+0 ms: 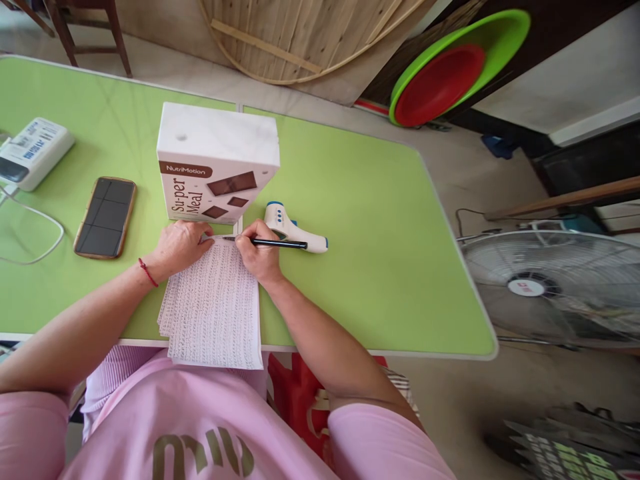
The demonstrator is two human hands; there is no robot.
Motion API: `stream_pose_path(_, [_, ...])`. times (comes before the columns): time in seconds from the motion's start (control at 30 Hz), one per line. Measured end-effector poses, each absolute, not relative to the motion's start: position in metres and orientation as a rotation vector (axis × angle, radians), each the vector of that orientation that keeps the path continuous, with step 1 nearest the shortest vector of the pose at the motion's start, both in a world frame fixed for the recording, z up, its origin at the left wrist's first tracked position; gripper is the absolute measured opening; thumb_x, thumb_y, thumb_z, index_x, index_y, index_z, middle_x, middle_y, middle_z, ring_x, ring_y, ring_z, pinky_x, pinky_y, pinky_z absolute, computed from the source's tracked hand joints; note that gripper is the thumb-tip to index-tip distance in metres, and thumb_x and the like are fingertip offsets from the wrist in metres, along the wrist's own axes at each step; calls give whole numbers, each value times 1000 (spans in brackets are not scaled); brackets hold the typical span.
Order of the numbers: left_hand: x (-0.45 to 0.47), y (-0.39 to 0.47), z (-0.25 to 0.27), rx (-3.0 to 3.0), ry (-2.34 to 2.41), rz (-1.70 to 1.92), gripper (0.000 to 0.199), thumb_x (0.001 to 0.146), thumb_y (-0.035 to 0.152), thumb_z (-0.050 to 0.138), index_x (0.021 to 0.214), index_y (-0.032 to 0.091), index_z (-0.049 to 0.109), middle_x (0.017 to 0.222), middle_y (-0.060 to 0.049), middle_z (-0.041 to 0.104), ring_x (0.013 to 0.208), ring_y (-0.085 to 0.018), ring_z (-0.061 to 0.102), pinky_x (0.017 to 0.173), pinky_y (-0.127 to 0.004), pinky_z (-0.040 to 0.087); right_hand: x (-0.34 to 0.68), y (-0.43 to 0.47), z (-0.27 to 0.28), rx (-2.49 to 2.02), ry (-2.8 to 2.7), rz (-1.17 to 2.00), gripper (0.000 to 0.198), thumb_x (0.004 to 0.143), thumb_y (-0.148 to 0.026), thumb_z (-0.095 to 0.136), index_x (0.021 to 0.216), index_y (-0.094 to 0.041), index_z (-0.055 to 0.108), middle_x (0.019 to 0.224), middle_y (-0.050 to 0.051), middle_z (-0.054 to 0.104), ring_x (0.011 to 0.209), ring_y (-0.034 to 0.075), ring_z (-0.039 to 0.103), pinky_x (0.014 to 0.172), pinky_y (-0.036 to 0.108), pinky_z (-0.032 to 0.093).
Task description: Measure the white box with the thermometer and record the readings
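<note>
A stack of paper sheets (215,307) covered in rows of small handwriting lies before me, its lower edge hanging over the table's front edge. My right hand (257,253) grips a black pen (285,244), with its tip on the top part of the upper sheet. At the sheets' upper left corner, my left hand (183,248) has its fingers curled, thumb and forefinger holding the paper down. Just behind both hands stands a white "Super Meal" box (215,147) on the table. A white and blue infrared thermometer (295,230) lies right beside the pen.
On the left of the green table (370,267) lie a smartphone (105,217), a white power bank (37,153) and a white cable (55,243). A large fan (530,287) stands beyond the right edge. Green and red basins (440,83) lean at the back.
</note>
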State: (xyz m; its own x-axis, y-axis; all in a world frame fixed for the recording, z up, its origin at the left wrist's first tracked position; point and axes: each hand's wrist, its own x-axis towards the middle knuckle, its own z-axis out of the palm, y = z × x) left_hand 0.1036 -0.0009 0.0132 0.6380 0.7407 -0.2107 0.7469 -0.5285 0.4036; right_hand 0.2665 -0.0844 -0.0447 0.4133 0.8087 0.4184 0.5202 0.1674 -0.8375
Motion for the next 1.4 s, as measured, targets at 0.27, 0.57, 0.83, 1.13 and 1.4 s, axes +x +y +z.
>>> stream_pose_path(0.27, [103, 0, 10, 2408, 1154, 8, 32, 94, 30, 58, 114, 18, 79, 84, -8, 76, 82, -27, 71, 76, -40, 57, 267, -85, -45, -1553, -1223, 343, 18, 77, -28, 55, 65, -27, 41, 57, -5, 48, 56, 13, 42, 56, 29, 37])
stream_pose_path(0.57, [100, 2, 1, 2437, 1116, 131, 27, 89, 29, 60, 104, 19, 80, 72, -5, 72, 71, -24, 68, 66, -35, 53, 267, -89, -41, -1459, -1228, 355, 18, 86, -32, 57, 73, -26, 47, 58, -7, 50, 53, 12, 46, 54, 28, 41])
stream_pose_path(0.83, [90, 6, -6, 2434, 743, 1140, 13, 96, 24, 54, 90, 20, 65, 66, 2, 59, 58, -10, 55, 58, -25, 45, 271, -105, -18, -1233, -1671, -144, 13, 92, -15, 59, 97, -24, 65, 82, 0, 67, 68, 14, 61, 59, 29, 49])
stream_pose_path(1.13, [81, 48, -30, 2025, 852, 1571, 92, 78, 77, 76, 147, 32, 35, 144, -12, 45, 136, -33, 50, 109, -53, 48, 262, -117, -6, -1346, -2271, -345, 17, 95, -14, 64, 89, -23, 77, 95, 4, 74, 98, 22, 59, 88, 41, 37])
stream_pose_path(1.4, [85, 60, -48, 1912, 875, 1036, 71, 81, 41, 84, 140, 24, 49, 138, -13, 62, 127, -28, 63, 102, -45, 58, 269, -113, -14, -1348, -2276, 132, 10, 91, -24, 71, 98, -26, 78, 98, 5, 75, 97, 25, 61, 92, 45, 41])
